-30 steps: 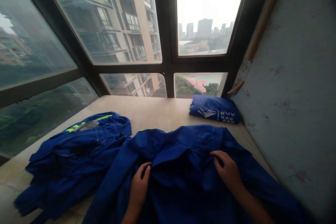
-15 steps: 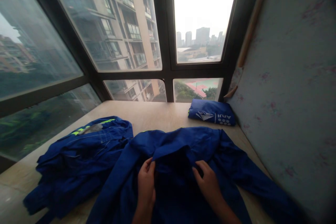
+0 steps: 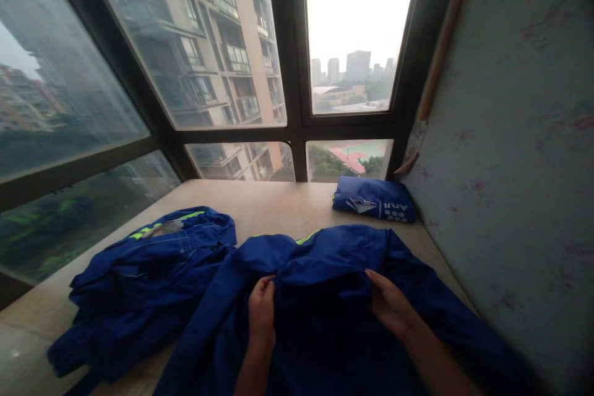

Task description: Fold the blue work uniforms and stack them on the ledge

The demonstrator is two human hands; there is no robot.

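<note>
A blue work jacket [image 3: 320, 260] lies spread across the pale ledge, its sleeves reaching out to both sides. Bright yellow-green trim shows at its far edge. My left hand [image 3: 262, 309] pinches the cloth near the collar on the left. On the right, my right hand [image 3: 390, 303] grips the same collar area between thumb and fingers. Between the two hands the fabric is pulled wide, with dark folds below it. The jacket's lower part runs out of view at the bottom.
A second blue garment [image 3: 153, 278] with yellow-green stripes lies crumpled at the left. At the back right rests a folded blue garment [image 3: 374, 199] with white lettering. The ledge [image 3: 269, 198] meets window frames [image 3: 297, 130] behind and a flowered wall [image 3: 505, 198] on the right.
My right hand has moved right and slightly up and now grips the cloth. The raised collar opening has flattened and stretched wider. My left hand has barely moved.
</note>
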